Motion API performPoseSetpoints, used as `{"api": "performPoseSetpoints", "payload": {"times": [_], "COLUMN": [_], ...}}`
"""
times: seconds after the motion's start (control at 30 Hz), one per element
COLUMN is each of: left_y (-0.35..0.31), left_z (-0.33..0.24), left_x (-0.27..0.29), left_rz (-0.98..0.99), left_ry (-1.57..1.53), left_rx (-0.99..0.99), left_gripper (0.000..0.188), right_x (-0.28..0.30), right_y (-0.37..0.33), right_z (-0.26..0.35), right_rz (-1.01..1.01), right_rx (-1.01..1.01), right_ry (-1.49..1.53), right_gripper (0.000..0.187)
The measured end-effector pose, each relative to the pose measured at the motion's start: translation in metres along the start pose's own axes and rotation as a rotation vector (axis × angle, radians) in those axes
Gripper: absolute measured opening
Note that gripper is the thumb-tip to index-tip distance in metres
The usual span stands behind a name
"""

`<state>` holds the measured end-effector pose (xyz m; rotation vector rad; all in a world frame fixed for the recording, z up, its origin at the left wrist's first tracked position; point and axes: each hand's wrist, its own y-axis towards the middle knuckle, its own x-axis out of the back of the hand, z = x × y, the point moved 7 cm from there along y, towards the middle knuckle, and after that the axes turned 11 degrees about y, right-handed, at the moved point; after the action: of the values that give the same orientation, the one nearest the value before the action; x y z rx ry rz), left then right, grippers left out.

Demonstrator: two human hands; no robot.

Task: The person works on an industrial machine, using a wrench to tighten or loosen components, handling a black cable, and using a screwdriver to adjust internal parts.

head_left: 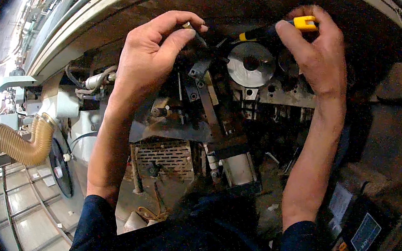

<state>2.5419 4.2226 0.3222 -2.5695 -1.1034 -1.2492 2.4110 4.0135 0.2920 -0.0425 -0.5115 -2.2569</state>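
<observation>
My right hand (317, 47) is raised at the upper right, its fingers closed round a slim black tool with yellow ends (305, 23). The tool slants down to the left, and the shadow hides its kind. At the upper middle, my left hand (153, 42) pinches a small brass-coloured piece (187, 25) between thumb and fingertips. Below and between the hands, a shiny round metal disc (237, 65) with a dark centre hole sits in the machine. A dark steel arm with bolts (195, 86) lies just under my left fingertips.
A pale machine rim (99, 6) curves over the top. Lower down are a metal cylinder (239, 169) and a slotted plate (165, 159). On the left stand a ribbed tan hose (23, 144) and a dark wheel (61, 167). Dark boxes with labels (365, 233) stand at the lower right.
</observation>
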Motion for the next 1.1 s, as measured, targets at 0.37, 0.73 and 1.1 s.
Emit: {"api": "performPoseSetpoints", "payload": {"times": [0.37, 0.73, 1.1], "left_y": [0.000, 0.001, -0.001], "left_z": [-0.006, -0.003, 0.003], "left_x": [-0.005, -0.005, -0.006], "left_rz": [0.023, -0.013, -0.033], "left_ry": [-0.052, -0.056, -0.050], "left_rx": [0.059, -0.013, -0.013], "left_gripper": [0.018, 0.017, 0.016], "right_x": [-0.018, -0.051, -0.046], "right_y": [0.015, 0.003, 0.003], "right_z": [0.038, 0.004, -0.001], "right_rz": [0.118, 0.080, 0.127], "right_rx": [-0.209, -0.173, -0.141], "right_ry": [-0.263, 0.091, 0.098], "right_gripper": [0.040, 0.029, 0.029]}}
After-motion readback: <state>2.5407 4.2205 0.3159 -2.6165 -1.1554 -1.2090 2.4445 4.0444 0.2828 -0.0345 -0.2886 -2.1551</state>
